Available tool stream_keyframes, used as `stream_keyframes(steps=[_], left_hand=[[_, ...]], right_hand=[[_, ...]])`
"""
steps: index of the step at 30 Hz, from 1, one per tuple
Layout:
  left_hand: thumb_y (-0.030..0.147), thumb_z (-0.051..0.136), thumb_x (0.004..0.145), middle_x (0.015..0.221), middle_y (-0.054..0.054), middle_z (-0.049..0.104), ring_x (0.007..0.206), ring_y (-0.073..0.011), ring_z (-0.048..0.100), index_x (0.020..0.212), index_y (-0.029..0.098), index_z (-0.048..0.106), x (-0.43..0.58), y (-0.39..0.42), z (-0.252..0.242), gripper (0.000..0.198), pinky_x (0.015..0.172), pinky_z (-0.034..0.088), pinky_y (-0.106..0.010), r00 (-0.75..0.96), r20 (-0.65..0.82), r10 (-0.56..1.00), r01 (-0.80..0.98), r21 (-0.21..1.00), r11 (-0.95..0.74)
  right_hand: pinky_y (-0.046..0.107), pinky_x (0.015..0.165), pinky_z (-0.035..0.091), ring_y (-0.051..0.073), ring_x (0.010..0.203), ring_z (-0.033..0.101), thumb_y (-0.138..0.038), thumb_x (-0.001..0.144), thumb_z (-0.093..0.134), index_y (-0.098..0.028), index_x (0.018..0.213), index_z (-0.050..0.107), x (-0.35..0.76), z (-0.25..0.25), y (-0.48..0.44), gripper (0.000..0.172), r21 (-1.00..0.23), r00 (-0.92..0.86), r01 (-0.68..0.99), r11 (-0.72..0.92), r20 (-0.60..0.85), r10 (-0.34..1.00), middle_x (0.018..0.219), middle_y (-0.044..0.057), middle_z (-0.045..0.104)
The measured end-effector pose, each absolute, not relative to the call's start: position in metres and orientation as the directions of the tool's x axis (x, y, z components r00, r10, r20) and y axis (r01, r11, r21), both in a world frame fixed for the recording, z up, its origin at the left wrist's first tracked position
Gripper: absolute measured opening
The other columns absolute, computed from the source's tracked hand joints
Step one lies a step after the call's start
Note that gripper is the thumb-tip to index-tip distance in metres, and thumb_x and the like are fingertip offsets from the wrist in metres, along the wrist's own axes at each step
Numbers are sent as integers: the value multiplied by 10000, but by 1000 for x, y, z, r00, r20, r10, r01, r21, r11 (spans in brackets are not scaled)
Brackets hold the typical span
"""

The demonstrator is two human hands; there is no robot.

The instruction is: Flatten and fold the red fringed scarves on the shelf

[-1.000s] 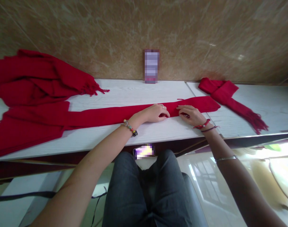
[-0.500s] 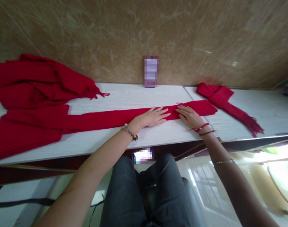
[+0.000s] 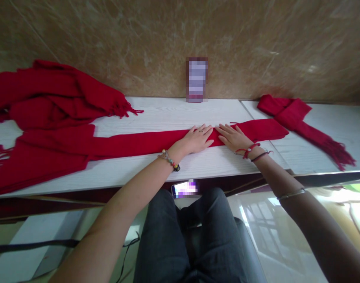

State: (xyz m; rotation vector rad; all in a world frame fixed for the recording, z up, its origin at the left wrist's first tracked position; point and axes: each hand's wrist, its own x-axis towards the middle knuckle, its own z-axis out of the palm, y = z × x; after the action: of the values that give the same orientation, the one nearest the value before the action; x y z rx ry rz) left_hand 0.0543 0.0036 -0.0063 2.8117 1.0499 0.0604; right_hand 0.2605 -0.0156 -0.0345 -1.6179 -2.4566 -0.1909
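A long red scarf [image 3: 138, 144], folded into a narrow band, stretches across the white tabletop [image 3: 168, 114]. Its left part widens into a fringed end. Flat on the middle of the band lies my left hand [image 3: 196, 139], fingers spread and pointing right. Just right of it my right hand [image 3: 233, 137] also rests on the cloth, open, its fingers pointing left. Only a small gap separates the two sets of fingertips. Neither hand grips the fabric.
A heap of red fringed scarves [image 3: 58, 96] lies at the back left. Another red scarf [image 3: 298, 114], folded over itself, lies at the right. A blurred-out upright object [image 3: 196, 80] leans on the marbled wall [image 3: 123, 47]. A lit phone [image 3: 185, 189] sits below the table edge.
My hands have come closer together on the scarf, the right one moving left along the band. The whole view has shifted slightly, so things appear further right and higher.
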Motion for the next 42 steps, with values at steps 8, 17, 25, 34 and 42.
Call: stream_keyframes(steps=[8, 17, 25, 34, 42], left_hand=[[393, 293, 944, 1518, -79, 216, 1401, -235, 169, 1434, 146, 271, 54, 3, -4, 550, 1129, 154, -451, 754, -20, 656, 652, 149, -744], [467, 331, 917, 1506, -140, 233, 1391, -284, 194, 1425, 118, 276, 53, 3, -8, 618, 1120, 175, -476, 693, 42, 720, 705, 175, -688], [483, 319, 916, 1500, -158, 238, 1391, -281, 193, 1426, 61, 254, 54, 2, -6, 665, 1127, 167, -455, 665, -1, 747, 736, 167, -655], [494, 321, 909, 1510, -150, 213, 1395, -282, 178, 1431, 70, 247, 54, 3, -6, 676, 1131, 153, -446, 662, -18, 750, 739, 181, -648], [502, 262, 918, 1531, -134, 137, 1415, -242, 93, 1452, 32, 160, 54, 1, 0, 719, 1142, 115, -410, 653, -98, 751, 757, 131, -640]], right_hand=[[632, 948, 360, 380, 1202, 462, -453, 925, 304, -205, 1312, 496, 368, -39, -15, 498, 118, -309, 951, 286, 315, 898, 1331, 155, 514], [591, 962, 397, 360, 1300, 362, -417, 937, 284, -191, 1364, 426, 304, -26, -17, 504, 20, -327, 941, 337, 306, 894, 1430, 142, 395], [549, 1017, 349, 293, 1322, 349, -341, 940, 275, -211, 1408, 358, 246, -28, -18, 494, 12, -425, 904, 428, 155, 892, 1445, 108, 382], [622, 938, 383, 340, 1270, 409, -407, 915, 269, -202, 1368, 424, 369, -21, -20, 520, 95, -189, 980, 174, 186, 964, 1391, 146, 449], [582, 998, 344, 328, 1317, 343, -377, 924, 242, -182, 1365, 421, 344, -1, -23, 514, 93, -80, 994, 63, 193, 978, 1440, 141, 381]])
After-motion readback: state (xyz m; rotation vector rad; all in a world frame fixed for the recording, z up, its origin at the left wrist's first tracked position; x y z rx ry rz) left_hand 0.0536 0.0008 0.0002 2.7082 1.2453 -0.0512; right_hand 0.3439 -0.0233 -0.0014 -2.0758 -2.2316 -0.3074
